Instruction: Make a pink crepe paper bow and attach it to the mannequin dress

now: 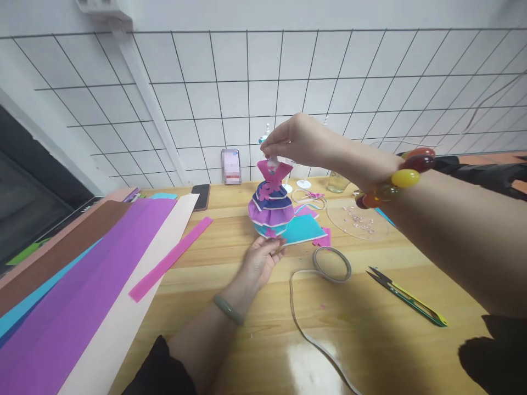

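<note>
White tiles [263, 93] with thin dark lines stand behind a wooden worktop [214, 263]. On it, the little dress [269, 215] looks upright between the left hand [262, 262] below and the right hand [294, 140] above. The right hand's fingers are pressed close, and they seem to pinch its top. The left hand is half curled, its fingertips at the bottom edge — I can't tell if they hold tight or just touch.

The little dress might tip over if the right hand lets go and the bottom isn't flat. A hard squeeze from the left hand could crush the frills, and a tug could pull off a flower. Shiny gems [362, 222] sit under the right arm [349, 159], so a low elbow might spill them. Pointy snips [407, 296], to the right of the left hand, could poke somebody.

It's very bright — a pink V-shaped top [274, 171], then blue, purple and turquoise frills, getting wider toward the left hand. White lines edge the frills, and pink flowers [264, 192] run down the front.
</note>
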Available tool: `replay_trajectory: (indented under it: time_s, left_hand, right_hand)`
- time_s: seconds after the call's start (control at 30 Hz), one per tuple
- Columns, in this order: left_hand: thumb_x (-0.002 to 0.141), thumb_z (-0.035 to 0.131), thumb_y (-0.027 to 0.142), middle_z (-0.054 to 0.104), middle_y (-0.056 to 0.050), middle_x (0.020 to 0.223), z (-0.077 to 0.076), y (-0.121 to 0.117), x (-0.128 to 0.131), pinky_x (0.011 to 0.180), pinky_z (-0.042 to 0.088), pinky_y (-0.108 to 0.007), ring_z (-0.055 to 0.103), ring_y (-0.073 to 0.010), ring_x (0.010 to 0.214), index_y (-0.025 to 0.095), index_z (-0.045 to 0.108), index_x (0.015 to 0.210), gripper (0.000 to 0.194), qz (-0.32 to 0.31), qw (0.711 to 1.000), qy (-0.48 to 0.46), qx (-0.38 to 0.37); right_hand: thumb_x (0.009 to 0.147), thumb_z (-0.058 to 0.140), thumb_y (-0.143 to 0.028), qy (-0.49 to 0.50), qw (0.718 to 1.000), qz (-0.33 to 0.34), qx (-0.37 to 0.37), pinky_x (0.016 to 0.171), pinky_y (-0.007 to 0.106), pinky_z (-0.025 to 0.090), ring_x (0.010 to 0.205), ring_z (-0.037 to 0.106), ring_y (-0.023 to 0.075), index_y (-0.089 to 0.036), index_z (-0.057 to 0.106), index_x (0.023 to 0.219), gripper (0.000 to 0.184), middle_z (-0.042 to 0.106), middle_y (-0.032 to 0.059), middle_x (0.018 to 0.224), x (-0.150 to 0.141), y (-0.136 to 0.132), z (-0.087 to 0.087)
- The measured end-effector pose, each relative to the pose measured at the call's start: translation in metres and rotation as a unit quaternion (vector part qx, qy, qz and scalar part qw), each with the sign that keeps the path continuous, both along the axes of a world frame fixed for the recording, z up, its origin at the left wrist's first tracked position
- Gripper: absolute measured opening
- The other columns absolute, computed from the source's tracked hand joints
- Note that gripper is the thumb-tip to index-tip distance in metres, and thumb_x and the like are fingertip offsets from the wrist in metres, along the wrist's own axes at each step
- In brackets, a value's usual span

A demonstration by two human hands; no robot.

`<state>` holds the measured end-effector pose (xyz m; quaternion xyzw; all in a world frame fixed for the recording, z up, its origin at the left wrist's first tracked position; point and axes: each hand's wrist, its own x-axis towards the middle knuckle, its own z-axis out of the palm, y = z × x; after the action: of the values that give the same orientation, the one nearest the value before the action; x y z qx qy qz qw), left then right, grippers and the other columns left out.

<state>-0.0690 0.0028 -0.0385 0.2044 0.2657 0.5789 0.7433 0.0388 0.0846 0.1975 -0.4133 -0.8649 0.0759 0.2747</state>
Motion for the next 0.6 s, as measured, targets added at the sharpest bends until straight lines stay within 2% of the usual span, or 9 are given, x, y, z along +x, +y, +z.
replay_trajectory:
  time_s: [0.1, 0.23, 0.47, 0.6]
  left_hand:
    - [0.065, 0.069, 0.011, 0.064, -0.007, 0.095, 0.001, 0.0, -0.001, 0.083, 0.043, -0.035, 0.059, -0.0184, 0.092, 0.016, 0.058, 0.081, 0.02, 0.005, 1.0, -0.004, -0.011]
    - [0.067, 0.068, 0.015, 0.064, -0.005, 0.089, 0.001, 0.0, -0.002, 0.079, 0.044, -0.033, 0.06, -0.0184, 0.089, 0.016, 0.055, 0.078, 0.017, 0.005, 0.999, -0.03, -0.02]
    - [0.071, 0.062, 0.019, 0.062, -0.004, 0.077, 0.006, 0.002, -0.006, 0.071, 0.044, -0.03, 0.061, -0.018, 0.081, 0.017, 0.055, 0.078, 0.01, 0.014, 0.994, -0.079, -0.072]
    - [0.073, 0.06, 0.026, 0.062, -0.006, 0.079, 0.011, 0.003, -0.008, 0.07, 0.045, -0.03, 0.061, -0.0186, 0.08, 0.015, 0.056, 0.077, 0.012, 0.013, 0.993, -0.084, -0.078]
  right_hand:
    - [0.073, 0.06, -0.034, -0.022, 1.0, -0.001, 0.015, 0.063, 0.031, 0.042, 0.075, 0.059, 0.0196, -0.017, 0.071, 0.08, 0.021, 0.069, 0.0052, 0.086, 0.0, 0.001, 0.002]
    - [0.071, 0.062, -0.036, -0.004, 1.0, -0.004, 0.024, 0.059, 0.032, 0.042, 0.067, 0.057, 0.0177, -0.019, 0.071, 0.076, 0.02, 0.068, 0.0044, 0.078, 0.0, 0.003, 0.003]
    - [0.066, 0.067, -0.027, 0.05, 0.998, 0.001, 0.029, 0.062, 0.037, 0.041, 0.072, 0.057, 0.0227, -0.021, 0.069, 0.065, 0.007, 0.061, 0.0026, 0.058, 0.004, 0.012, -0.001]
    - [0.066, 0.067, -0.029, 0.024, 0.998, -0.029, 0.052, 0.063, 0.039, 0.04, 0.074, 0.058, 0.0254, -0.022, 0.069, 0.065, 0.007, 0.062, 0.0046, 0.059, 0.007, 0.021, -0.002]
